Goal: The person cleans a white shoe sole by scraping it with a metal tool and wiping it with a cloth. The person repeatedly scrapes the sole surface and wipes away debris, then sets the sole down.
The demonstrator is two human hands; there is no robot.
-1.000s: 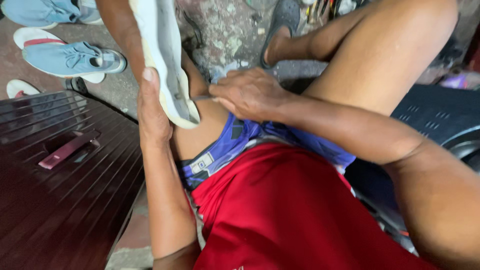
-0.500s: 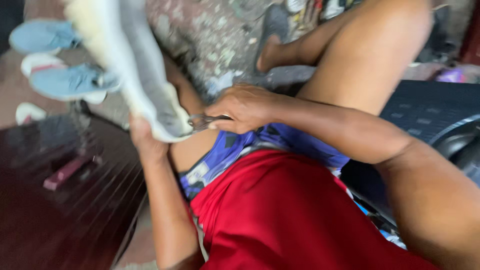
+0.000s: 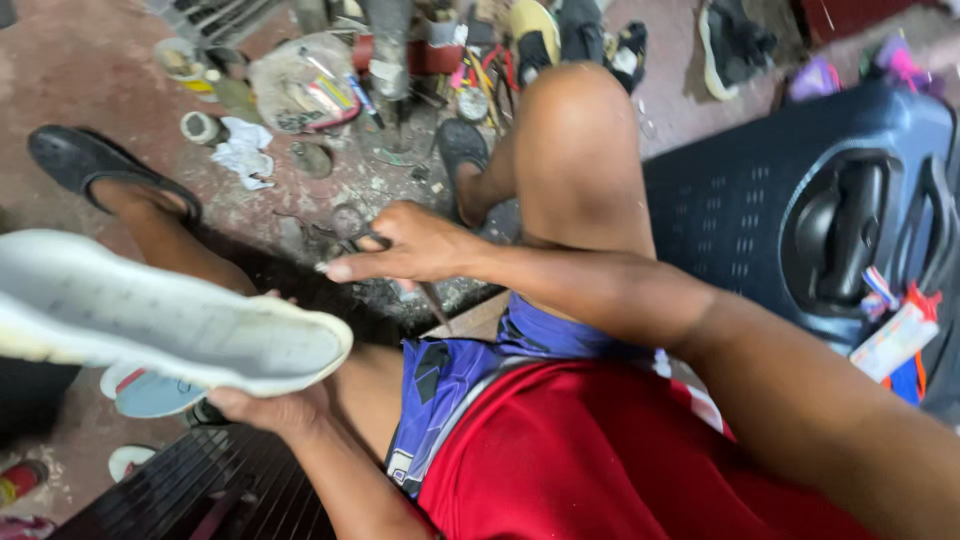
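Now the left hand (image 3: 275, 408) grasps the white shoe (image 3: 165, 325) from below, its long axis running from 9 to 3 o'clock. At 1 o'clock of its toe, the right hand (image 3: 415, 245) clenches scissors (image 3: 400, 270).

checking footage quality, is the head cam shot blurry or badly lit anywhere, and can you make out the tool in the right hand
Head view: even, soft light, no glare. The white shoe sole in the left hand is soft and washed out toward the left edge. The right hand is fairly sharp, but its thin metal tool is too small to identify.
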